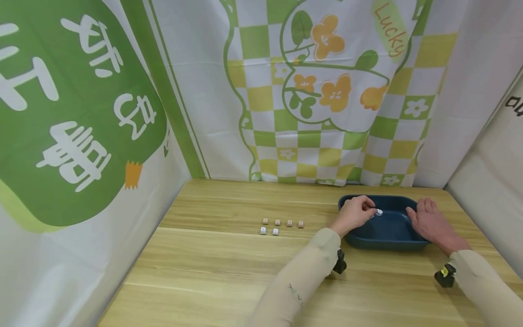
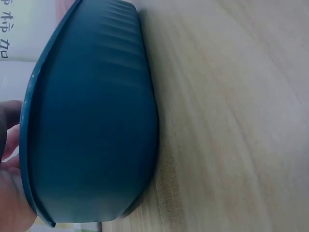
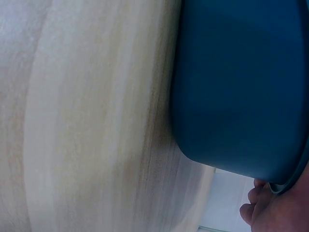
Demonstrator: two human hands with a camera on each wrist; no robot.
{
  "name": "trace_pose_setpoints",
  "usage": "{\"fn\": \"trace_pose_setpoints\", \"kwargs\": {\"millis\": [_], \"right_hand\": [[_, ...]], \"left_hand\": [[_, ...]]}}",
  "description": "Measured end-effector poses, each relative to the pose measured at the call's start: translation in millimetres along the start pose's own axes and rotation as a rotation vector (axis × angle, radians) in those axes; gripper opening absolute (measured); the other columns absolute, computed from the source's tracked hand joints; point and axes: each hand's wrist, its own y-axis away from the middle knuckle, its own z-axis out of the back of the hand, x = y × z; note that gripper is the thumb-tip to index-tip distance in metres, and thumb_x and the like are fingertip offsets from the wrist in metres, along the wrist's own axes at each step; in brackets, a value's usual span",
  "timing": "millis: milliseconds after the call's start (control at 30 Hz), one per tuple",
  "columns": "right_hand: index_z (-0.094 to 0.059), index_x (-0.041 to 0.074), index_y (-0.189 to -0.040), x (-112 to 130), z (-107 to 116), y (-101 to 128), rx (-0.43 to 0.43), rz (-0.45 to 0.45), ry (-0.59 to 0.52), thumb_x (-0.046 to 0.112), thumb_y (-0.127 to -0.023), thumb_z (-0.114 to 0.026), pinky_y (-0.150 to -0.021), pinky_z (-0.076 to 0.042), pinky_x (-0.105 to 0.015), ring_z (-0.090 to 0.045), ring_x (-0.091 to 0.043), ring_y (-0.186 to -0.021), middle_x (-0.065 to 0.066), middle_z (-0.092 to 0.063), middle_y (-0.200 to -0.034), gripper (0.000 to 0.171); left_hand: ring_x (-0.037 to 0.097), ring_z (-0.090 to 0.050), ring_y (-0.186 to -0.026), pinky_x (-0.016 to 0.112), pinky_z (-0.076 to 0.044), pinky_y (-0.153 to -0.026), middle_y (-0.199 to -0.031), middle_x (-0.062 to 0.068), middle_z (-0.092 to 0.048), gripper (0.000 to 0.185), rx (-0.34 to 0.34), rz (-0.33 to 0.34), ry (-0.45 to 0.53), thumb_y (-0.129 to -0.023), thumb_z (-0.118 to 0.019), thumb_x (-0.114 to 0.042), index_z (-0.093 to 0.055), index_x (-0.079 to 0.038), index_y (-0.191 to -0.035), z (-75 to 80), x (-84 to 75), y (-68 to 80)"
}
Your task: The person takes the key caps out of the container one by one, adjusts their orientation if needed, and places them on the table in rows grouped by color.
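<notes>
A dark blue tray stands on the wooden table at the right. My left hand hovers over the tray's left part with its fingers curled, and pinches a small white keycap at the fingertips. Over the right rim lies my right hand, fingers fairly straight. The left wrist view shows the tray's outer wall close up with a bit of my left hand at the edge. The right wrist view shows the tray and my right fingers at its rim.
Left of the tray, several small brown keycaps lie in a row on the table. Just in front of them sit two white keycaps. Green and white printed curtains close in the back and both sides.
</notes>
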Motion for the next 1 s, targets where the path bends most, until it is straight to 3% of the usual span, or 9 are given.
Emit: {"fn": "trace_pose_setpoints", "kwargs": {"millis": [333,633,833,1000], "right_hand": [[-0.018,-0.033,-0.133,-3.5,-0.1,-2.1,0.017,-0.014,-0.012,0.03,-0.109,-0.021,-0.116,-0.011,-0.063,-0.018,-0.064,-0.132,-0.055,-0.019,-0.139,0.068],[-0.017,-0.033,-0.134,-3.1,-1.5,-1.5,0.034,-0.036,-0.036,0.033,-0.109,-0.019,-0.116,-0.011,-0.064,-0.015,-0.064,-0.134,-0.055,-0.016,-0.14,0.071],[-0.018,-0.033,-0.134,-2.9,-1.1,-1.8,0.054,-0.036,-0.025,0.032,-0.109,-0.02,-0.114,-0.013,-0.064,-0.016,-0.064,-0.133,-0.055,-0.017,-0.14,0.07],[-0.018,-0.033,-0.134,-3.1,0.6,-2.3,0.056,-0.042,-0.031,0.032,-0.109,-0.019,-0.115,-0.012,-0.064,-0.016,-0.064,-0.133,-0.055,-0.017,-0.14,0.07]], "left_hand": [[0.013,-0.069,-0.074,0.021,-0.048,-0.055,-0.081,-0.005,-0.069,0.02,0.01,0.09,0.085,-0.096,-0.064,-0.023,-0.067,-0.021,-0.116,-5.9,-2.0,-13.7],[0.007,-0.066,-0.066,0.021,-0.046,-0.055,-0.083,0.001,-0.074,0.017,-0.007,0.159,0.1,-0.094,-0.066,-0.018,-0.071,-0.021,-0.11,-14.4,-2.7,-18.7],[0.005,-0.058,-0.066,0.02,-0.045,-0.061,-0.08,-0.008,-0.069,0.014,-0.061,0.183,-0.064,-0.091,-0.069,-0.024,-0.072,-0.026,-0.105,-20.6,0.1,-24.4],[0.009,-0.057,-0.074,0.022,-0.046,-0.064,-0.098,-0.006,-0.07,0.014,-0.057,0.213,-0.149,-0.089,-0.071,-0.024,-0.071,-0.027,-0.103,-23.7,1.2,-29.7]]}}
